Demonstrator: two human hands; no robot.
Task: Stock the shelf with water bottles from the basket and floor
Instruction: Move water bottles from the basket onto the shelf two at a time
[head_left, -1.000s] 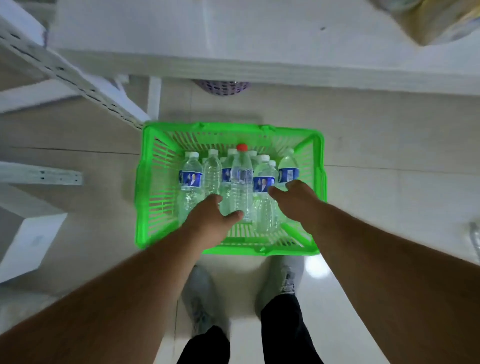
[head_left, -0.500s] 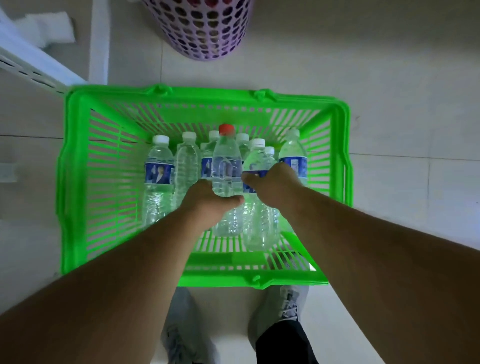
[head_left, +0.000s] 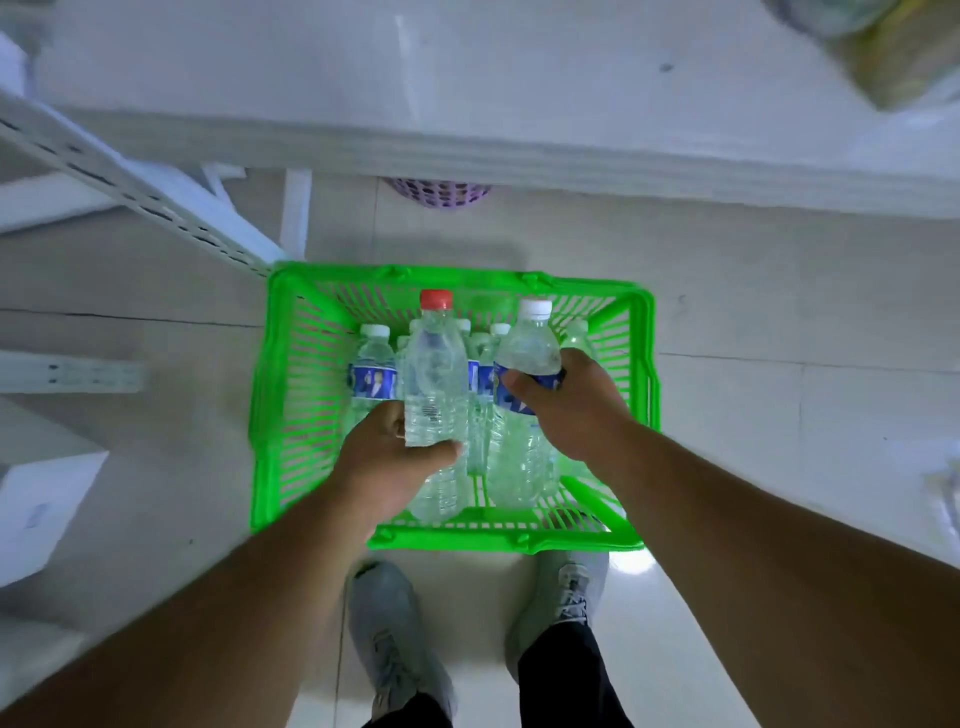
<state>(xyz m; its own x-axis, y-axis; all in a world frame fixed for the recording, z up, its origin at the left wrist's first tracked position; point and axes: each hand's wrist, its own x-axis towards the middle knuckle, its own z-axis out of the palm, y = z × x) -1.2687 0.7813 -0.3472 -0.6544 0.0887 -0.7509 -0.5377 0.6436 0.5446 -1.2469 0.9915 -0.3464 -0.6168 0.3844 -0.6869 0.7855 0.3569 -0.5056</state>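
Over the green basket (head_left: 280, 415), left hand (head_left: 387, 457) grips the red-capped bottle (head_left: 435, 374) low on its body; right hand (head_left: 566, 402) wraps the white-capped bottle (head_left: 527, 353) at its label (both full, probably heavy, thin-walled, best held mid-body)

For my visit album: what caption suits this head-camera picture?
Over a green basket, the left hand grips a red-capped bottle and the right hand a white-capped bottle.
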